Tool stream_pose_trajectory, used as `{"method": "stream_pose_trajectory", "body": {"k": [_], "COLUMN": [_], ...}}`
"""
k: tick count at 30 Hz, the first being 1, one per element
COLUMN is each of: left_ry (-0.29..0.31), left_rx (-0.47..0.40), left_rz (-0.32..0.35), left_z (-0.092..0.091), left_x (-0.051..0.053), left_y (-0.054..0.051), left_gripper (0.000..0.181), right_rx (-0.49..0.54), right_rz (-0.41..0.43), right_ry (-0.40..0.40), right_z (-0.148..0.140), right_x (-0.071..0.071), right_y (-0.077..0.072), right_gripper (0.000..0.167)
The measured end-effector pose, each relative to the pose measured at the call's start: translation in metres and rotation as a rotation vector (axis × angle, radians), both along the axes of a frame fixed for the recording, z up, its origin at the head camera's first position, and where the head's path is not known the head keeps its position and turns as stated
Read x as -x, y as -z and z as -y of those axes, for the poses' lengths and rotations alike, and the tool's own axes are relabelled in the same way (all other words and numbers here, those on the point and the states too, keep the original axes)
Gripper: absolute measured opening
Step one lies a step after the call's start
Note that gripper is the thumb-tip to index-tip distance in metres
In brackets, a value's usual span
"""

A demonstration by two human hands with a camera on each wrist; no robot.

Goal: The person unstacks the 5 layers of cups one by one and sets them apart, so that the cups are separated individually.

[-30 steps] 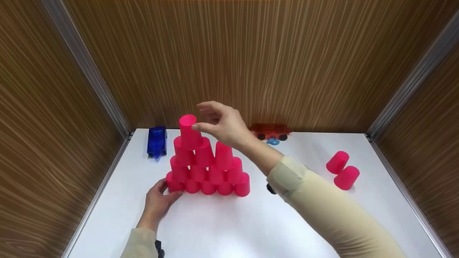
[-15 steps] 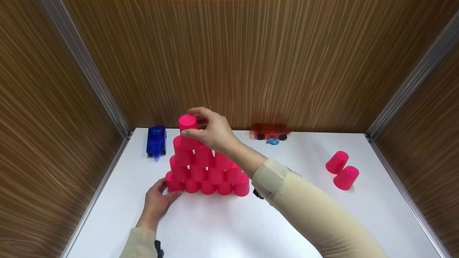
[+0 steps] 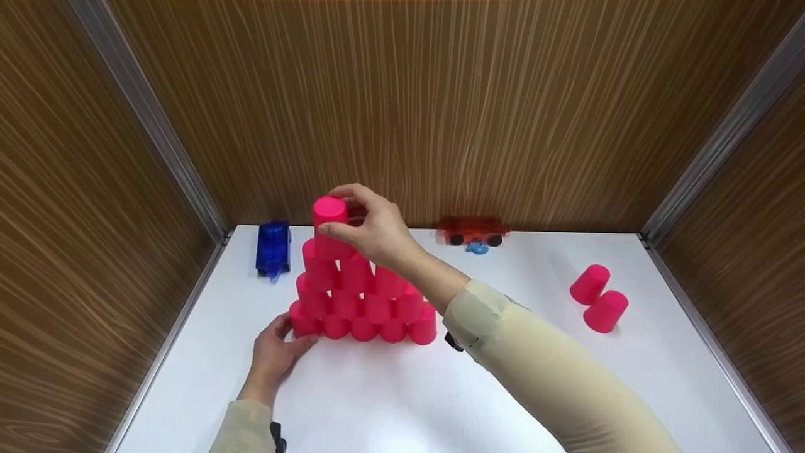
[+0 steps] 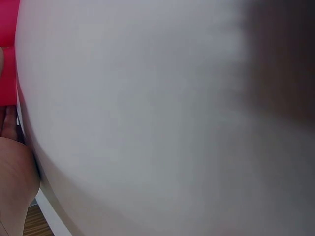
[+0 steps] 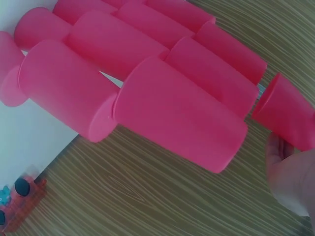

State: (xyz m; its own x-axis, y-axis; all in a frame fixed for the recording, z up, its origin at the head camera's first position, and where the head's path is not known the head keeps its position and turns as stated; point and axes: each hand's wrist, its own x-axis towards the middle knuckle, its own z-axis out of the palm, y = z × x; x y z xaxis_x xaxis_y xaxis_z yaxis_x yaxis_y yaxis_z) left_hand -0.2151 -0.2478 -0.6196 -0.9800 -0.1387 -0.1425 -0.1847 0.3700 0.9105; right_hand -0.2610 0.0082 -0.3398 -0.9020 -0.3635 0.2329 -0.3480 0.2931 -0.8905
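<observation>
Upside-down pink plastic cups stand in a stepped pyramid (image 3: 346, 303) on the white table. My right hand (image 3: 380, 229) grips a pink cup (image 3: 329, 209) at the top left, thumb in front and fingers behind. In the right wrist view a narrow gap shows between this held cup (image 5: 288, 115) and the row under it. At the bottom left, my left hand (image 3: 273, 351) holds the end cup (image 3: 305, 322), its thumb along the front. The left wrist view catches only part of that hand (image 4: 17, 167) and some pink cup (image 4: 7, 81) at its edge.
Two more pink cups (image 3: 590, 284) (image 3: 606, 311) stand upside down at the right. A blue toy car (image 3: 273, 248) lies at the back left. An orange see-through toy car (image 3: 475, 231) and a small light-blue piece (image 3: 477, 248) sit by the wood-grain back wall (image 3: 402, 113).
My right hand has moved left and closed round the top cup, which has then risen slightly. The left hand has stayed at the bottom corner cup.
</observation>
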Motion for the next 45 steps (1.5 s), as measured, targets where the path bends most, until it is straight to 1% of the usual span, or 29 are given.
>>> {"method": "stream_pose_trajectory", "body": {"k": [3, 8, 14, 16, 19, 24, 28, 32, 37, 41, 45], "left_ry": [0.0, 0.002, 0.006, 0.007, 0.011, 0.018, 0.021, 0.021, 0.018, 0.009, 0.005], "left_rx": [-0.008, -0.017, -0.025, -0.025, -0.022, -0.006, 0.004, 0.0, -0.006, -0.005, 0.003], "left_rz": [-0.003, -0.005, -0.013, -0.012, 0.001, 0.0, -0.002, -0.002, 0.0, 0.009, 0.017], "left_z": [0.001, 0.003, 0.006, 0.006, 0.008, 0.015, 0.021, 0.025, 0.027, 0.025, 0.023], "left_x": [0.001, 0.001, 0.0, 0.0, -0.001, 0.0, -0.001, -0.002, -0.004, -0.005, -0.006], "left_y": [0.0, 0.0, 0.002, 0.003, 0.003, 0.003, 0.0, -0.002, -0.003, -0.003, -0.004], "left_gripper": [0.081, 0.08, 0.081, 0.081, 0.083, 0.083, 0.082, 0.083, 0.084, 0.083, 0.083], "right_rx": [0.014, 0.03, 0.089, 0.094, 0.086, 0.057, 0.037, 0.023, 0.006, -0.026, -0.081], "right_rz": [-0.035, -0.087, -0.163, -0.179, -0.189, -0.191, -0.176, -0.155, -0.105, -0.034, 0.036], "right_ry": [-0.009, 0.005, 0.002, 0.019, 0.068, 0.155, 0.213, 0.269, 0.339, 0.389, 0.442], "right_z": [-0.008, -0.026, -0.06, -0.074, -0.098, -0.138, -0.166, -0.193, -0.23, -0.261, -0.289], "right_x": [-0.002, -0.005, -0.001, 0.0, 0.001, 0.001, -0.001, -0.004, -0.009, -0.015, -0.023], "right_y": [-0.006, -0.015, -0.023, -0.024, -0.023, -0.017, -0.007, 0.008, 0.034, 0.057, 0.078], "right_gripper": [0.056, 0.057, 0.054, 0.052, 0.053, 0.055, 0.056, 0.058, 0.06, 0.064, 0.068]}}
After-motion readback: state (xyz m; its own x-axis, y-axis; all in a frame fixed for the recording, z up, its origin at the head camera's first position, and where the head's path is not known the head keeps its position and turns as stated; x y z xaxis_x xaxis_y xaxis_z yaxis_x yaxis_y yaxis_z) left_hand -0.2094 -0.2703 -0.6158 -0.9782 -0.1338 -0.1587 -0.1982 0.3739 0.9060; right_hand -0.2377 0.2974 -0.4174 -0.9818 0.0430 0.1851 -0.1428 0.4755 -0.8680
